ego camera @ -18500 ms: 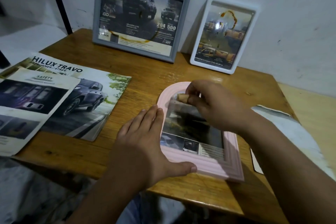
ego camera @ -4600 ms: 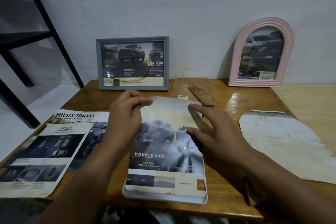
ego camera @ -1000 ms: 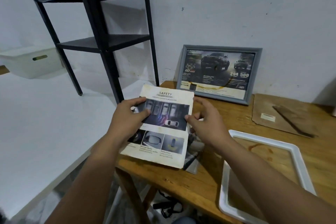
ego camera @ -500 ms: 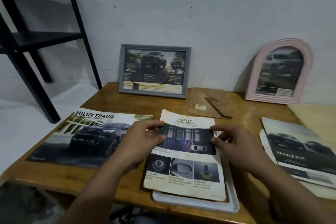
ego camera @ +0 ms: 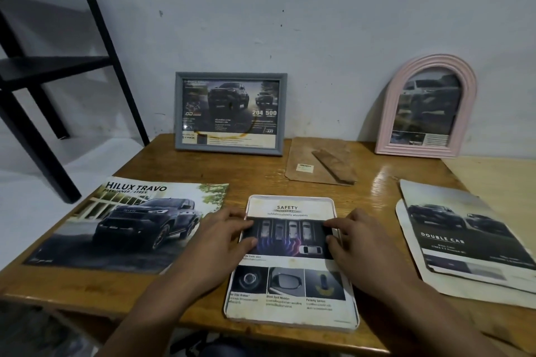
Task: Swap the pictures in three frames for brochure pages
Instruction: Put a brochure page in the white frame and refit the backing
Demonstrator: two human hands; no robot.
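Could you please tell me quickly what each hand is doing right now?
Left hand: open, fingers pressing the safety page into the white frame.
Right hand: open, pressing the same page.

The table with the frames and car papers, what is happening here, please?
A person is fitting a brochure page into a picture frame. Both hands, left hand and right hand, press the Safety page flat into the white frame lying on the table. The grey frame and the pink arched frame already stand against the wall with car pages inside. The brown backing board lies apart, not yet refitted. A Hilux brochure and a Double Cab page lie at the sides.
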